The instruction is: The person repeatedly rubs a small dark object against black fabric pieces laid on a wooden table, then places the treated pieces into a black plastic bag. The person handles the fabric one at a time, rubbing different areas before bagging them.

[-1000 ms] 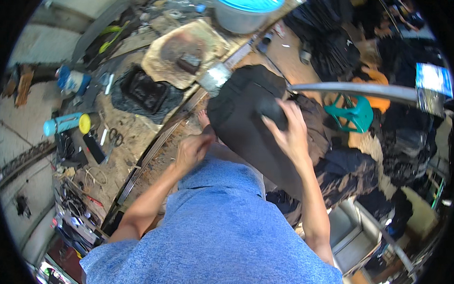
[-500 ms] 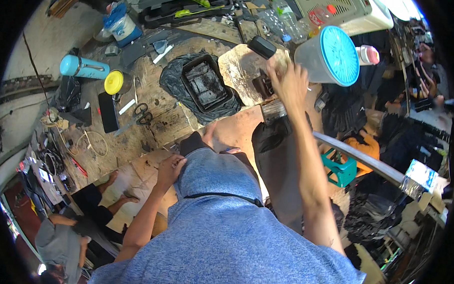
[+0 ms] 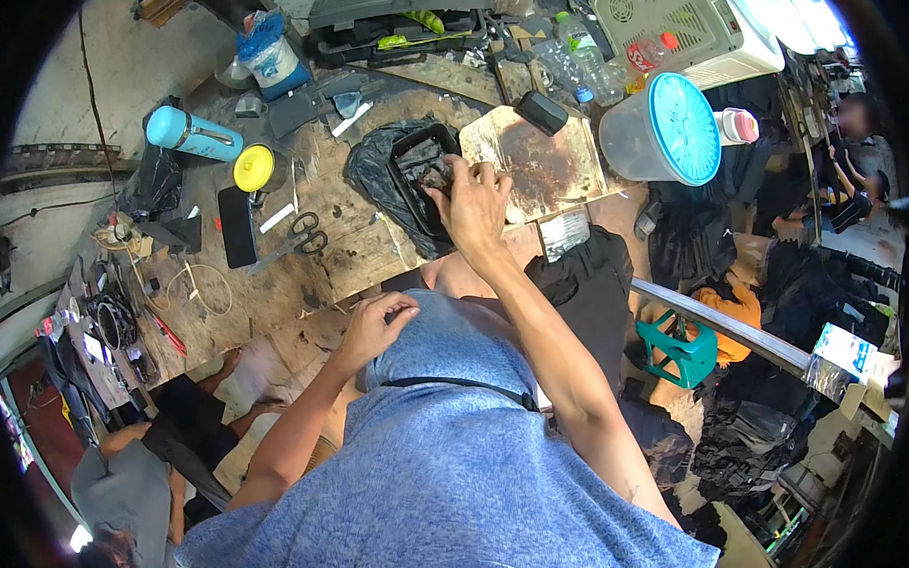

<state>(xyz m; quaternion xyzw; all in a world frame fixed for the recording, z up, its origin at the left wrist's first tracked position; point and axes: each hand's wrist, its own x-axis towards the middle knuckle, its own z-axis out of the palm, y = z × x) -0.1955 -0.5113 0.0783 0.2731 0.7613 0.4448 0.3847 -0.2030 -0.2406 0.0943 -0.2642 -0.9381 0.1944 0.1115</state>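
Note:
My right hand [image 3: 474,207] is over the right side of a black rectangular tray [image 3: 398,190], fingers bent down into it. Whatever the fingers grip there is hidden by the hand. Dark, wet-looking residue coats the tray, which rests on a crumpled black plastic bag [image 3: 369,163]. To the right of the tray lies a pale board [image 3: 579,153] with a broad dark brown stain. A small black case [image 3: 543,113] sits on the board's far edge. My left hand [image 3: 375,326] hovers by my lap, fingers loosely curled together, with nothing visible in them.
On the wooden bench [image 3: 351,245] lie scissors [image 3: 306,237] and a black phone [image 3: 237,226]. A yellow-lidded jar [image 3: 254,167] and blue flask [image 3: 194,135] stand left. A blue-lidded tub [image 3: 635,135] stands right. Dark cloth [image 3: 589,299] hangs beside my right arm. Other people sit nearby.
My right hand has moved left from the board to the tray. The dark brown piece beneath it no longer shows on the board. My left hand has shifted slightly right.

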